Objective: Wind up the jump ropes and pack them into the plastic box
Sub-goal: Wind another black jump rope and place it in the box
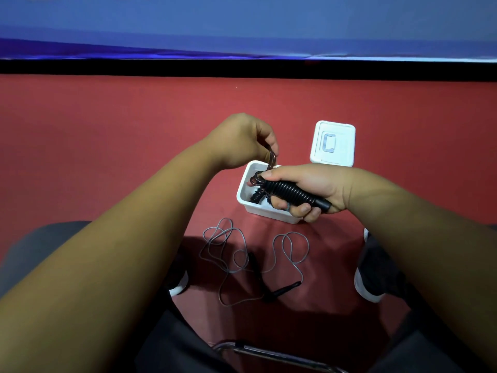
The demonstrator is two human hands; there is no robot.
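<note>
**Both hands on one jump rope above the open box**

A red floor fills most of the view. It runs back to a black strip, with a blue wall above that. The person sits over the floor with a shoe at either side and a metal chair bar at the bottom edge.

The white plastic box stands open on the floor. Its lid lies just beyond it to the right, apart from it. A second black handle lies inside the box.

The right hand is curled tightly round a black ribbed handle, thumb on top and fingers wrapped beneath. It holds the handle roughly level over the box's near right part. The left hand is closed in a pinch on a few loops of thin cord. The loops hang from its fingertips down toward the handle's end, above the box's far rim.

Both forearms reach forward from the lower corners and converge over the box. The left wrist is bent downward and the right hand is turned palm-up.

A loose jump rope lies unwound on the floor between the shoes, near the box, its grey cord in tangled curls. One of its dark handles lies at the near side.
</note>
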